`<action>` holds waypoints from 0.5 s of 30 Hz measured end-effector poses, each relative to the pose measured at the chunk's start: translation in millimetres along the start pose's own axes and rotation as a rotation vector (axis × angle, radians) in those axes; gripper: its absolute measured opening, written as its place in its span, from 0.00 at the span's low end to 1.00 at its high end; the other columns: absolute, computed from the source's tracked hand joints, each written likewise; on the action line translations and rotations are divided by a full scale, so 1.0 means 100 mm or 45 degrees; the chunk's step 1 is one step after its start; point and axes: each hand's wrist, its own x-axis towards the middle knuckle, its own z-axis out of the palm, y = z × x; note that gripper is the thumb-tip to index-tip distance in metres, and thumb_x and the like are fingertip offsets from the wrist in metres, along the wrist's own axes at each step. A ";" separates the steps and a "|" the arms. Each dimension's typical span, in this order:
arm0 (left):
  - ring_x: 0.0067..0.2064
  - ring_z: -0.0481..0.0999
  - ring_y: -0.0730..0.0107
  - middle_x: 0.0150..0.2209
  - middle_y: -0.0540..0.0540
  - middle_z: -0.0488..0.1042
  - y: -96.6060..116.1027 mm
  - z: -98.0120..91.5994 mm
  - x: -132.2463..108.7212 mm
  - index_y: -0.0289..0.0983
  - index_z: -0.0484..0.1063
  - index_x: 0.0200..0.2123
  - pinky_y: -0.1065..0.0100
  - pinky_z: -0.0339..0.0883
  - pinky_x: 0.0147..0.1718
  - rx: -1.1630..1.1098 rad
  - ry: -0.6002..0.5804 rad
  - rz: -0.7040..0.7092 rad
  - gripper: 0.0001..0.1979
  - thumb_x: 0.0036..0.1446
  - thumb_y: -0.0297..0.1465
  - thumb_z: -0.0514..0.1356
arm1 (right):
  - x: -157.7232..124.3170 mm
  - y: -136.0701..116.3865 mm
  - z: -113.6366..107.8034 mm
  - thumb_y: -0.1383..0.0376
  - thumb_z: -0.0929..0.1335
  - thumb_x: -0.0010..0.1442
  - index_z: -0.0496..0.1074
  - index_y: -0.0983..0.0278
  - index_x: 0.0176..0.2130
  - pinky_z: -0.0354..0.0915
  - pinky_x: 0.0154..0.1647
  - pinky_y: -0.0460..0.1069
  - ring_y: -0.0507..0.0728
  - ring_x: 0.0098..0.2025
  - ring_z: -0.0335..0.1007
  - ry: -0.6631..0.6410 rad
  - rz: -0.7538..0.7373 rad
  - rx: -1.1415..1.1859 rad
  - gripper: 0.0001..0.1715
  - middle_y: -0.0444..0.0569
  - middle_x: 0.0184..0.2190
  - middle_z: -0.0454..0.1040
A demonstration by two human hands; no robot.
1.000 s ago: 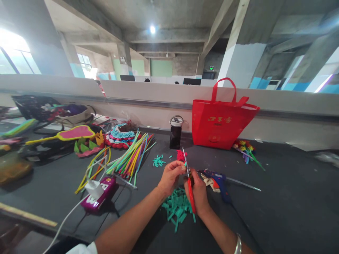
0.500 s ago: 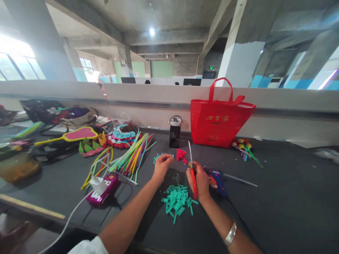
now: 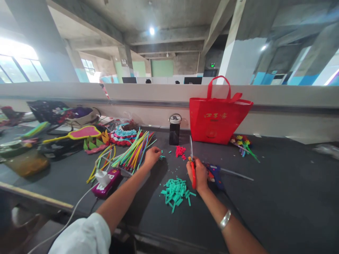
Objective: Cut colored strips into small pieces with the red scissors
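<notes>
While the right hand [image 3: 199,175] is closed around a pair of metal scissors with red handles [image 3: 194,174], the blades point upward and away from the person. The left hand [image 3: 152,157] has its thumb and fingers drawn together just beside a small pile of cut teal pieces [image 3: 162,157]; I cannot tell whether it pinches one of them. On the red fabric bag with two handles [image 3: 219,121], gold characters stand in a row, too blurred to read. A larger heap of cut teal strips [image 3: 175,192] lies between the forearms, and a small heap of bright red pieces [image 3: 180,151] lies between the hands, farther back. Near the left hand is a bundle of multicoloured thin stems [image 3: 134,150]; just beside the right hand is a blue glue gun [image 3: 217,176]. Beyond it, the dark table top [image 3: 291,190] spreads widely rightward. At front left, its pale edge [image 3: 37,195] runs slantwise.
</notes>
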 end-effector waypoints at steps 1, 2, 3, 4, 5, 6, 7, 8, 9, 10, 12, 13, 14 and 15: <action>0.25 0.67 0.71 0.21 0.50 0.70 -0.03 -0.04 0.03 0.35 0.73 0.23 0.70 0.57 0.27 0.021 -0.013 0.008 0.03 0.39 0.26 0.61 | 0.00 0.00 0.00 0.61 0.60 0.59 0.72 0.67 0.44 0.61 0.31 0.46 0.57 0.30 0.75 -0.003 0.005 -0.005 0.20 0.53 0.29 0.78; 0.25 0.68 0.71 0.21 0.50 0.71 -0.04 -0.07 0.05 0.35 0.73 0.24 0.70 0.58 0.27 0.039 -0.023 0.016 0.04 0.39 0.25 0.60 | 0.01 0.00 0.00 0.61 0.60 0.59 0.73 0.67 0.44 0.61 0.31 0.46 0.57 0.30 0.75 -0.004 0.007 -0.011 0.20 0.53 0.29 0.78; 0.26 0.68 0.70 0.22 0.49 0.72 -0.05 -0.11 0.07 0.35 0.74 0.25 0.70 0.58 0.27 0.055 -0.029 0.022 0.05 0.40 0.26 0.60 | 0.01 0.00 0.00 0.62 0.60 0.59 0.73 0.68 0.44 0.61 0.31 0.46 0.57 0.30 0.75 -0.007 0.006 -0.016 0.20 0.53 0.29 0.78; 0.26 0.69 0.70 0.22 0.49 0.72 -0.05 -0.15 0.09 0.35 0.74 0.26 0.69 0.59 0.27 0.069 -0.033 0.027 0.05 0.40 0.26 0.60 | 0.01 0.00 0.00 0.62 0.60 0.59 0.73 0.68 0.44 0.60 0.31 0.46 0.57 0.30 0.75 -0.009 0.006 -0.021 0.19 0.53 0.29 0.78; 0.25 0.68 0.69 0.22 0.49 0.72 -0.03 -0.19 0.10 0.35 0.75 0.27 0.69 0.59 0.27 0.082 -0.030 0.030 0.06 0.41 0.26 0.60 | 0.01 0.00 0.00 0.62 0.60 0.59 0.73 0.68 0.44 0.60 0.31 0.46 0.57 0.30 0.75 -0.010 0.008 -0.024 0.19 0.52 0.28 0.78; 0.25 0.68 0.69 0.22 0.49 0.72 0.00 -0.22 0.11 0.35 0.75 0.28 0.68 0.58 0.27 0.094 -0.027 0.036 0.07 0.42 0.27 0.60 | 0.01 0.00 0.00 0.62 0.60 0.59 0.73 0.68 0.44 0.60 0.30 0.46 0.57 0.30 0.74 -0.014 0.008 -0.025 0.19 0.52 0.28 0.78; 0.25 0.68 0.68 0.22 0.49 0.72 0.03 -0.25 0.11 0.35 0.75 0.29 0.68 0.58 0.27 0.102 -0.022 0.043 0.08 0.42 0.27 0.59 | 0.01 0.01 0.00 0.62 0.60 0.59 0.73 0.68 0.44 0.59 0.30 0.45 0.57 0.29 0.74 -0.016 0.009 -0.026 0.19 0.51 0.27 0.77; 0.26 0.68 0.68 0.23 0.48 0.72 0.07 -0.27 0.11 0.34 0.76 0.30 0.68 0.58 0.27 0.107 -0.018 0.054 0.08 0.43 0.28 0.59 | 0.01 0.01 0.00 0.62 0.60 0.59 0.73 0.68 0.44 0.59 0.29 0.45 0.56 0.29 0.74 -0.015 0.012 -0.029 0.18 0.51 0.26 0.77; 0.27 0.69 0.67 0.24 0.48 0.73 0.12 -0.28 0.09 0.34 0.76 0.30 0.68 0.58 0.28 0.107 -0.024 0.068 0.09 0.43 0.28 0.59 | 0.01 0.01 0.00 0.62 0.61 0.59 0.73 0.67 0.44 0.59 0.29 0.45 0.56 0.28 0.73 -0.013 0.013 -0.031 0.18 0.51 0.26 0.77; 0.27 0.69 0.67 0.24 0.48 0.73 0.16 -0.28 0.07 0.34 0.76 0.31 0.68 0.59 0.28 0.104 -0.039 0.082 0.09 0.44 0.29 0.59 | 0.01 0.01 0.00 0.62 0.61 0.59 0.73 0.67 0.44 0.58 0.29 0.45 0.56 0.28 0.73 -0.012 0.012 -0.033 0.18 0.50 0.26 0.77; 0.28 0.69 0.67 0.25 0.48 0.74 0.25 -0.23 -0.01 0.34 0.76 0.31 0.68 0.59 0.28 0.090 -0.120 0.118 0.09 0.45 0.30 0.59 | 0.01 0.01 -0.01 0.63 0.62 0.59 0.73 0.67 0.44 0.58 0.29 0.45 0.55 0.28 0.72 -0.012 0.013 -0.040 0.17 0.50 0.27 0.77; 0.28 0.69 0.68 0.25 0.48 0.74 0.29 -0.19 -0.08 0.35 0.76 0.30 0.69 0.59 0.28 0.083 -0.182 0.136 0.09 0.44 0.30 0.59 | 0.02 0.01 -0.01 0.63 0.62 0.59 0.73 0.67 0.44 0.57 0.29 0.45 0.55 0.28 0.72 -0.016 0.015 -0.045 0.17 0.50 0.27 0.77; 0.27 0.69 0.68 0.24 0.49 0.74 0.33 -0.15 -0.16 0.35 0.77 0.29 0.69 0.59 0.28 0.078 -0.257 0.154 0.08 0.43 0.29 0.60 | 0.02 0.01 -0.02 0.63 0.62 0.59 0.73 0.67 0.44 0.57 0.29 0.45 0.55 0.28 0.72 -0.018 0.022 -0.053 0.17 0.50 0.27 0.77; 0.27 0.69 0.68 0.23 0.49 0.74 0.36 -0.10 -0.26 0.36 0.77 0.28 0.69 0.59 0.28 0.078 -0.331 0.171 0.07 0.42 0.29 0.61 | 0.03 0.01 -0.02 0.63 0.62 0.59 0.73 0.67 0.44 0.57 0.29 0.45 0.55 0.28 0.72 -0.021 0.026 -0.065 0.17 0.50 0.26 0.77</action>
